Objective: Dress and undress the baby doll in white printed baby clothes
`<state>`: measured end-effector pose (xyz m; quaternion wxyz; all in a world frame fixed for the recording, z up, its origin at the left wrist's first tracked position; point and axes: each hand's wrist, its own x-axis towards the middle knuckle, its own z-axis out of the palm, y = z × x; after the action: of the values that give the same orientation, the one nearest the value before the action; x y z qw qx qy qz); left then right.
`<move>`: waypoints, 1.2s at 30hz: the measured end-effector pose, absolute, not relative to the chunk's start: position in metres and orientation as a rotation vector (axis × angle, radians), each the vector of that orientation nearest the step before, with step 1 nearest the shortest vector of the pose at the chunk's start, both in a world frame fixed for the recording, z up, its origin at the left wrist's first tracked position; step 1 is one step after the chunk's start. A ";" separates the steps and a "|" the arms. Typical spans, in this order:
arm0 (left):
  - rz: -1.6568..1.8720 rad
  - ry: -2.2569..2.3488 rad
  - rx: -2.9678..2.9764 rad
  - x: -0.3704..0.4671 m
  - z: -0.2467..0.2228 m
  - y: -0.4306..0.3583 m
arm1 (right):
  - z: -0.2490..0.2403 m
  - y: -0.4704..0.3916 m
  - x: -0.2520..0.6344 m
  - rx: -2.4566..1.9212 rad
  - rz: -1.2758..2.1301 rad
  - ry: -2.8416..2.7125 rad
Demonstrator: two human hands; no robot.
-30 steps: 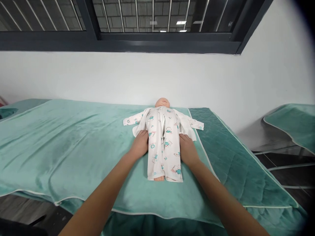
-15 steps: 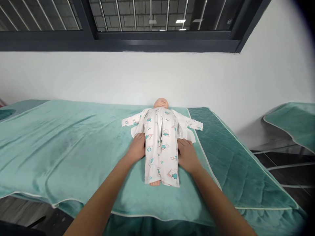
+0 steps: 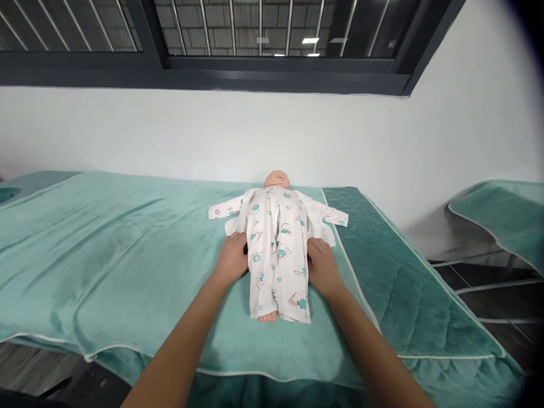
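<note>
A baby doll [image 3: 276, 179] lies on its back, head toward the wall, in a white printed baby top [image 3: 229, 208] with both sleeves spread out. White printed baby trousers [image 3: 278, 266] cover its body and legs, reaching up over the chest. One bare foot [image 3: 267, 317] peeks out below the left trouser leg. My left hand [image 3: 232, 258] is closed at the trousers' left edge, a small dark spot showing by its fingers. On the opposite edge, my right hand [image 3: 323, 265] is closed with curled fingers. Fabric hides the fingertips of both hands.
The doll rests on a light green sheet [image 3: 127, 255] over a bed. A darker quilted cover [image 3: 395, 294] shows at the right. Behind stands a white wall [image 3: 191, 133] below a barred, dark-framed window [image 3: 272, 73]. Another green-covered piece [image 3: 505, 212] stands far right.
My left hand has shifted slightly, and the trousers' left edge is drawn a little outward near the waist. The right hand stays almost in place. The camera view has moved slightly.
</note>
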<state>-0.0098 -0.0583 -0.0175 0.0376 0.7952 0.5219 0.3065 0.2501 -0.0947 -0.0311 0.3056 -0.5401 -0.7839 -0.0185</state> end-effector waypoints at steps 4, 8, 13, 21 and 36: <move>0.967 1.520 2.408 -0.011 -0.016 -0.058 | -0.030 -0.096 0.250 -1.447 -0.050 -2.090; 0.959 1.499 2.295 -0.013 -0.015 -0.056 | -0.027 -0.096 0.250 -1.484 0.007 -2.170; 1.225 1.818 2.072 -0.021 -0.024 -0.046 | -0.027 -0.099 0.248 -1.481 0.051 -2.158; 1.348 2.275 1.954 -0.028 -0.043 -0.026 | -0.021 -0.076 0.288 -1.871 -0.105 -1.523; 1.731 1.559 1.306 -0.031 -0.030 -0.042 | -0.024 -0.061 0.304 -2.235 0.113 -1.602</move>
<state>-0.0307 -0.0421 -0.0296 0.2332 0.4756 0.5675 0.6303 0.3038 -0.0607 -0.0235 0.1935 -0.7967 -0.5711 0.0403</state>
